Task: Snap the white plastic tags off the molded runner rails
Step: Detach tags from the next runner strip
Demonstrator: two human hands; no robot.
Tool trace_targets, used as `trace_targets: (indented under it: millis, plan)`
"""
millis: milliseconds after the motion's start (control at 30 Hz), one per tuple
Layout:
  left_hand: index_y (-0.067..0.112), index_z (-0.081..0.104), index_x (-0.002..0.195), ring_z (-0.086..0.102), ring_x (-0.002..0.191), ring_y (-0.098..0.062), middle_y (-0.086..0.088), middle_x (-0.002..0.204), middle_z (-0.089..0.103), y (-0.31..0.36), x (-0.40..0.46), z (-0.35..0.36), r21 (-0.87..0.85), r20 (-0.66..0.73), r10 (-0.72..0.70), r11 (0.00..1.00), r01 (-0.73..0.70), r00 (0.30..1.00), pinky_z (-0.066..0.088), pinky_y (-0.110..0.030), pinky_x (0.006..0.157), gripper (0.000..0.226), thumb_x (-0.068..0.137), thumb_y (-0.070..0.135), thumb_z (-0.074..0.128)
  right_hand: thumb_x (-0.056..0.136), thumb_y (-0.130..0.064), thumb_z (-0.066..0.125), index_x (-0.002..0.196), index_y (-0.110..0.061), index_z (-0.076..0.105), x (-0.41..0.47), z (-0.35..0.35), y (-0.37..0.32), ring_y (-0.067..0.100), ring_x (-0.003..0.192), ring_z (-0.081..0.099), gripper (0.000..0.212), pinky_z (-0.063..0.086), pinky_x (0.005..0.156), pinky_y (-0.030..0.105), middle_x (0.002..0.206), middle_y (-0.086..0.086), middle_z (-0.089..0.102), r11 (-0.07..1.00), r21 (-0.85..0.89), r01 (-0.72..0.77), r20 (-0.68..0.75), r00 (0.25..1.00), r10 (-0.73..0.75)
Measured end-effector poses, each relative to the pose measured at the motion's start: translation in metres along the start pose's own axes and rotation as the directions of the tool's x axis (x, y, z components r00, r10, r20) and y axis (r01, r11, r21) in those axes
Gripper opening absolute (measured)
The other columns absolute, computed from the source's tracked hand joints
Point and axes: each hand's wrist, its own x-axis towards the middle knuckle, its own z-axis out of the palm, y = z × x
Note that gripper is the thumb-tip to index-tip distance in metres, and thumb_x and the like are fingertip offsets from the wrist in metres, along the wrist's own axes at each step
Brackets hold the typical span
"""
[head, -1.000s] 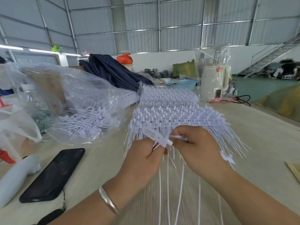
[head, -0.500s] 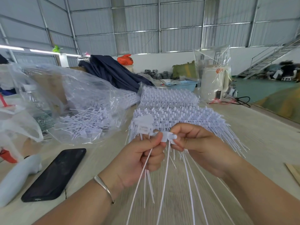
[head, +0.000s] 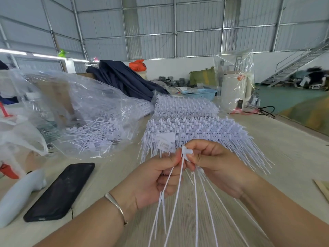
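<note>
Both hands met at the centre of the frame over a pale, wood-grained desk point(head: 288, 157). The left hand point(head: 153, 182) had its grip closed on a few loose white tags point(head: 166, 145), their thin tails running down toward the bottom edge, a silver bangle point(head: 115, 205) on that wrist. The right hand point(head: 217, 166) pinched a small white tag head point(head: 187, 152) between thumb and forefinger, grip narrow and tight, more tails fanning out beneath it. Just behind the hands lay the stacked runner rails point(head: 192, 129), rows of white tags bristling off them, a second stack point(head: 185, 106) further back. At centre left, a crumpled clear plastic bag point(head: 85, 107) held a heap of separated tags. At lower left a black phone point(head: 60, 191) lay flat, screen dark, with a pale grey handle-shaped object point(head: 19, 193) beside it. Further up the desk sat a dark navy cloth point(head: 124, 81), an orange bundle point(head: 138, 65), a light blue basket point(head: 201, 93), and a white appliance point(head: 235, 90) wrapped in clear film, a black cable point(head: 265, 111) trailing beside it. The room was a big shed: corrugated metal walls point(head: 195, 32) on steel framing, a green floor point(head: 288, 98) at the right, and a metal staircase point(head: 299, 63) rising in the upper right.
</note>
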Motion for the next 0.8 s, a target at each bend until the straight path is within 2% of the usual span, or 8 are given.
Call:
trace_targets:
  millis: [100,200,267,333,433,533,633,800]
  plan:
    - [0.014,0.069,0.072,0.019,0.039,-0.002,0.01,0.049,0.024,0.001,0.0,0.003,0.097,-0.161,0.128,0.989,-0.113,0.979,0.019,-0.014,0.034,0.027,0.083,0.038,0.069,0.084,-0.016,0.058,0.084,-0.004,0.066,0.001,0.001,-0.002,0.01,0.059,0.046,0.014,0.041,0.066,0.015,0.059,-0.003,0.057,0.996,-0.085,0.01,-0.104,0.994,-0.019]
    - [0.018,0.067,0.06,0.023,0.038,-0.007,0.006,0.046,0.029,0.001,0.0,0.004,0.345,-0.364,0.33,0.916,-0.202,0.871,0.02,-0.016,0.036,0.025,0.076,0.036,0.07,0.089,-0.007,0.059,0.073,-0.009,0.065,0.001,-0.003,-0.007,0.011,0.055,0.04,0.017,0.034,0.056,0.015,0.053,-0.004,0.048,0.963,-0.266,-0.05,-0.246,0.969,-0.018]
    - [0.019,0.069,0.06,0.028,0.038,-0.007,0.005,0.045,0.039,-0.001,0.001,0.007,0.505,-0.414,0.429,0.842,-0.189,0.803,0.023,-0.016,0.038,0.026,0.082,0.034,0.068,0.089,-0.008,0.062,0.066,-0.015,0.066,0.001,-0.006,-0.008,0.013,0.054,0.037,0.024,0.03,0.051,0.016,0.051,-0.005,0.045,0.928,-0.353,-0.116,-0.319,0.948,-0.002]
    - [0.017,0.071,0.068,0.035,0.038,-0.005,0.005,0.052,0.055,-0.004,0.003,0.011,0.542,-0.409,0.468,0.815,-0.203,0.784,0.026,-0.014,0.039,0.026,0.089,0.029,0.063,0.089,-0.008,0.063,0.064,-0.016,0.066,0.001,-0.006,-0.008,0.014,0.053,0.035,0.027,0.028,0.049,0.016,0.05,-0.004,0.044,0.914,-0.378,-0.144,-0.353,0.935,0.001]
    - [0.015,0.07,0.079,0.036,0.041,-0.008,0.0,0.057,0.063,-0.003,0.002,0.015,0.578,-0.339,0.467,0.788,-0.211,0.817,0.027,-0.014,0.04,0.029,0.097,0.028,0.053,0.088,-0.009,0.063,0.064,-0.015,0.068,0.0,-0.007,-0.01,0.015,0.053,0.034,0.025,0.028,0.047,0.016,0.051,0.0,0.042,0.912,-0.386,-0.14,-0.362,0.932,-0.01]
    - [0.018,0.071,0.074,0.028,0.039,-0.01,0.002,0.043,0.038,-0.001,0.001,0.013,0.585,-0.294,0.433,0.786,-0.198,0.852,0.027,-0.017,0.041,0.033,0.098,0.025,0.05,0.087,-0.009,0.064,0.063,-0.016,0.069,0.0,-0.01,-0.012,0.016,0.053,0.034,0.025,0.029,0.048,0.02,0.052,0.004,0.043,0.91,-0.388,-0.145,-0.353,0.936,-0.001]
    - [0.02,0.072,0.07,0.024,0.037,-0.008,0.006,0.044,0.029,0.001,0.001,0.01,0.549,-0.282,0.389,0.815,-0.185,0.877,0.023,-0.015,0.039,0.033,0.097,0.022,0.051,0.086,-0.008,0.065,0.063,-0.017,0.071,0.0,-0.012,-0.012,0.018,0.054,0.035,0.026,0.027,0.051,0.026,0.052,0.006,0.044,0.909,-0.389,-0.152,-0.334,0.943,0.015]
    - [0.02,0.072,0.07,0.024,0.036,-0.006,0.007,0.042,0.031,0.005,-0.003,0.004,0.594,-0.215,0.33,0.791,-0.144,0.919,0.023,-0.015,0.039,0.031,0.095,0.021,0.054,0.083,-0.006,0.067,0.063,-0.016,0.072,-0.002,-0.016,-0.017,0.007,0.047,0.036,0.023,0.03,0.05,0.016,0.048,-0.007,0.046,0.894,-0.41,-0.181,-0.247,0.966,0.082]
